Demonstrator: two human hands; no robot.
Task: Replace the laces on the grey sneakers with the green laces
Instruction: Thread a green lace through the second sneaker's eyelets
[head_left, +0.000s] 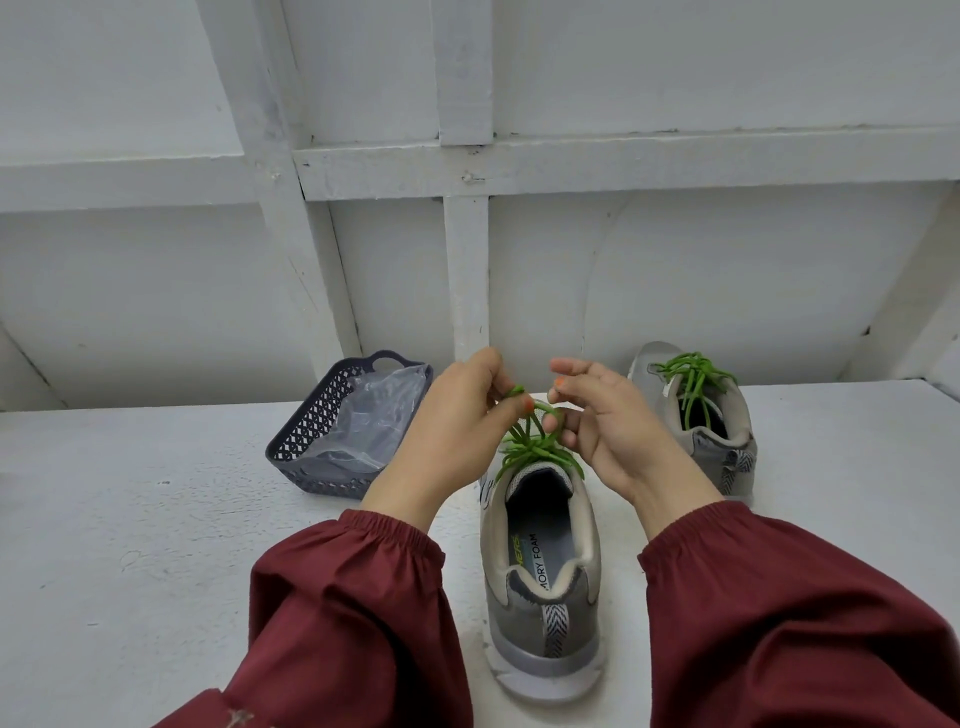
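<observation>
**A:** What's on the left?

**B:** A dark perforated basket (306, 447) on the white shelf (130, 519), with a clear plastic bag (374, 415) inside.

**A:** And the hands?

**B:** The left hand (452, 415) pinches a loop of the green lace (535, 449) above the near grey sneaker (540, 571), which stands heel toward the camera between the maroon sleeves (353, 613). The right hand (608, 421), close beside it, curls its lower fingers round another loop, thumb and forefinger raised.

**A:** Farther right?

**B:** The second grey sneaker (722, 441), laced in green, stands by the wall.
</observation>
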